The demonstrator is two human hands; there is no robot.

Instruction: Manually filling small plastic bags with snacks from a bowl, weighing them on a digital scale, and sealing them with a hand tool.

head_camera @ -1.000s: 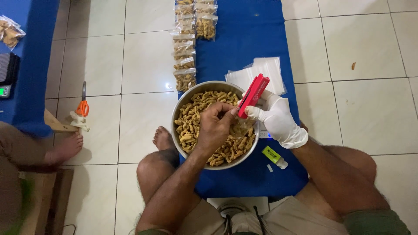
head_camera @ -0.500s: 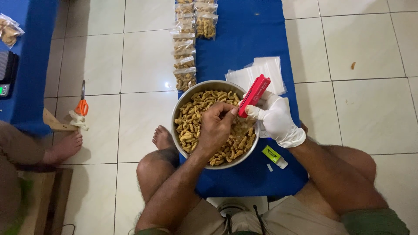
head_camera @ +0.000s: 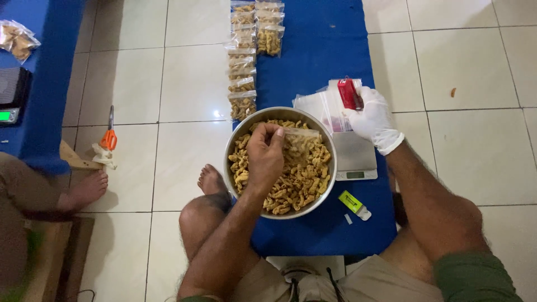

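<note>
The bare left hand (head_camera: 264, 159) pinches a small clear plastic bag (head_camera: 299, 140) by its top edge over the round steel bowl of golden fried snacks (head_camera: 279, 162); the bag's long axis runs left to right, stretching rightward from the fingers. The white-gloved right hand (head_camera: 373, 120) grips a red plastic scoop (head_camera: 349, 93) upright beside a stack of empty clear bags (head_camera: 319, 106), above the small grey scale (head_camera: 356, 159).

White glove (head_camera: 373, 120), red scoop (head_camera: 349, 93)

Shiny metal bowl (head_camera: 238, 140), clear glossy plastic bag (head_camera: 302, 137), matt blue cloth (head_camera: 324, 56), glazed floor tiles (head_camera: 184, 84)
</note>
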